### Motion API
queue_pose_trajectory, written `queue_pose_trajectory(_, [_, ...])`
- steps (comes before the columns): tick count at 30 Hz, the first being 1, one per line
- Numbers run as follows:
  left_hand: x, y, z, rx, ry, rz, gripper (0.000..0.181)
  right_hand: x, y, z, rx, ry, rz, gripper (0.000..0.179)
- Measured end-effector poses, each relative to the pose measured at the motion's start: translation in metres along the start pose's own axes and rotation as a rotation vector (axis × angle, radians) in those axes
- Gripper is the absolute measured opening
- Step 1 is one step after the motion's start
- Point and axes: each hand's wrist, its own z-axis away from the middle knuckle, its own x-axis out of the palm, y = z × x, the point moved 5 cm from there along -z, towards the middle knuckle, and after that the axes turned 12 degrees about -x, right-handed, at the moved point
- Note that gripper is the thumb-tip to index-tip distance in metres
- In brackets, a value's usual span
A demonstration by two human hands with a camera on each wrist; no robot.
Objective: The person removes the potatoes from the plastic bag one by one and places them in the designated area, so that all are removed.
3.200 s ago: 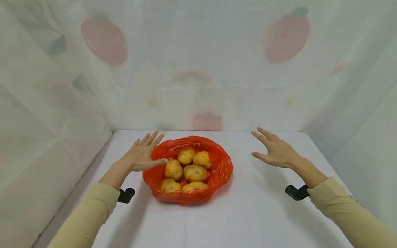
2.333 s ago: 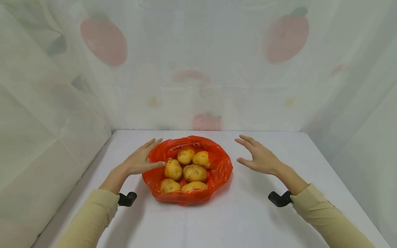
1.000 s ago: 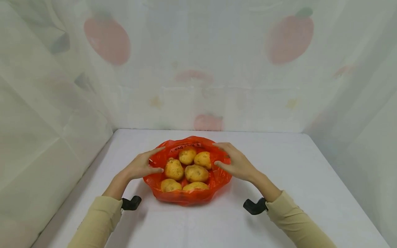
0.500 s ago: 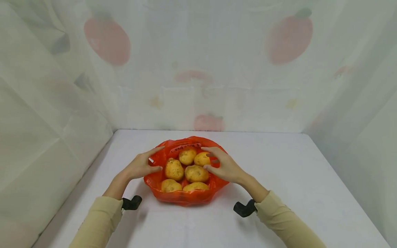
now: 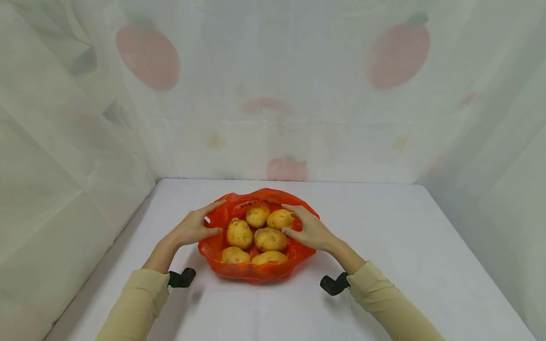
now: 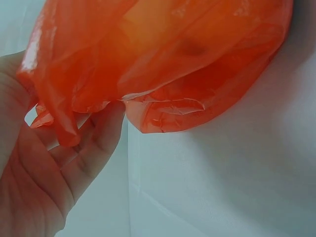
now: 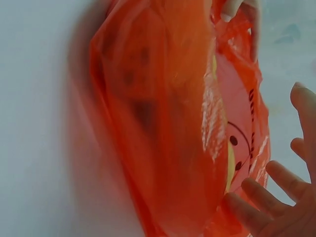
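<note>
red plastic bag, six potatoes showing, a hand at either side

item: one red plastic bag (image 5: 251,271), thin and crumpled, which sat on the white tabletop (image 5: 409,265) at the lower centre of the head frame, mouth upward. contents: potatoes (image 5: 270,239), six visible.

left hand (image 5: 191,230): at the bag's left rim, plastic between your thumb and fingers; the film hid your fingertips in the left wrist frame, so you could not tell a pinch from a loose touch.

right hand (image 5: 313,233): over the bag's right side, thumb and fingers spread, pinching nothing visible; contact with the film was unclear.

risks: a hard pull on the rim could have torn the film under the load. a pull by one hand alone could have tipped the potatoes sideways. pressing down the low wall at the bottom of the frame could have let the nearest two roll out.

edges: the table's far edge ran behind the bag at mid-frame, the back sheet (image 5: 273,66) beyond it; the left sheet (image 5: 72,208) bordered the left.

room: you had the widest stretch of tabletop at the right of the frame, and another at bottom centre, between the black wrist mounts (image 5: 181,278).
</note>
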Motion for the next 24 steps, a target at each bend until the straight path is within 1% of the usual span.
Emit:
queue_pose_trajectory(9, [0.000, 0.000, -0.001, -0.005, -0.007, 0.014, 0.073, 0.001, 0.018, 0.001, 0.029, 0.017, 0.065, 0.064])
queue_pose_trajectory(13, [-0.001, -0.001, -0.001, 0.002, -0.008, 0.011, 0.074, 0.002, 0.024, 0.001, 0.032, 0.033, 0.075, 0.064])
queue_pose_trajectory(18, [-0.002, -0.002, -0.001, -0.008, -0.017, 0.038, 0.076, 0.003, 0.030, 0.000, 0.027, 0.055, 0.079, 0.063])
queue_pose_trajectory(20, [-0.002, -0.003, -0.001, -0.018, -0.020, 0.051, 0.076, 0.003, 0.032, -0.001, 0.034, 0.059, 0.078, 0.062])
queue_pose_trajectory(24, [-0.002, -0.005, -0.003, -0.008, -0.026, 0.059, 0.076, 0.003, 0.037, -0.002, 0.056, 0.061, 0.084, 0.061])
